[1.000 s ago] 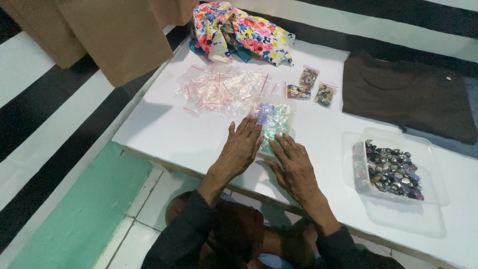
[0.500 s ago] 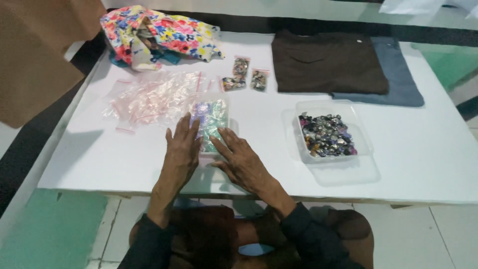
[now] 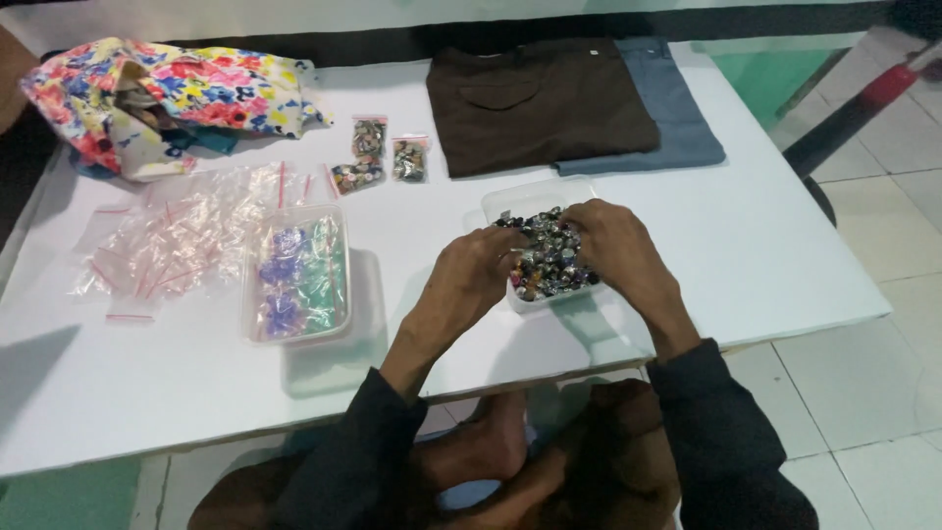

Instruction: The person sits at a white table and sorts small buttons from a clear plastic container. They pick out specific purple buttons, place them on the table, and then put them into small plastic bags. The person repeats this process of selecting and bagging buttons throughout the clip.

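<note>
Both my hands rest on a clear plastic tub (image 3: pixel 510 201) filled with small dark shiny beads (image 3: pixel 549 265) near the table's front edge. My left hand (image 3: pixel 479 275) touches the beads at the tub's left side with its fingers bent. My right hand (image 3: pixel 613 245) lies over the tub's right half, fingers curled into the beads. Whether either hand pinches a bead is hidden. To the left stands a second clear tub (image 3: pixel 294 275) holding purple and green pieces, with no hand on it.
A heap of small clear zip bags (image 3: pixel 186 236) lies at the left. Three filled little bags (image 3: pixel 378 152) sit mid-table. A flowered cloth bag (image 3: pixel 157 93) is at the back left; folded brown (image 3: pixel 540 103) and blue garments (image 3: pixel 677 118) at the back. White table (image 3: pixel 785 255).
Both hands left the tub with purple and green pieces and moved right onto the tub of dark beads. The camera view shifted, so everything sits further left.
</note>
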